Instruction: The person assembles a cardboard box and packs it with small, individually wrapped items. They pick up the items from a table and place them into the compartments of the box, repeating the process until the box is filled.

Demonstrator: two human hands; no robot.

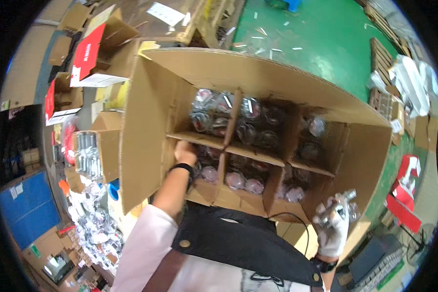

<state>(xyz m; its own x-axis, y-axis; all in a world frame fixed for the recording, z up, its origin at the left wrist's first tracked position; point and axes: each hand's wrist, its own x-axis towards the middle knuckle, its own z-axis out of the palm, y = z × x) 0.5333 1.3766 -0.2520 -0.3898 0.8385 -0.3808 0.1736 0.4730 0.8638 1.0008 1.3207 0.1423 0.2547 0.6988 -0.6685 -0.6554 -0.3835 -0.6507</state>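
A large open cardboard box (143,121) stands in front of me, split by cardboard dividers (255,156) into several compartments. Clear-wrapped round items (246,181) sit in the compartments; their exact kind is hard to make out. My left hand (185,152), bare with a black band at the wrist, reaches down into the near left compartment, and its fingers are hidden there. At the box's near right corner, my right hand (335,226) wears a whitish glove. Its fingers are closed around a few clear plastic-wrapped pieces (343,202) with shiny, greyish parts.
Left of the box lies a big heap of clear-wrapped goods (95,226), beside a small carton of clear tubes (87,155). Red-and-white cartons (90,56) stand farther back. A keyboard (387,265) is at the lower right. Paper scraps litter the green floor (311,29).
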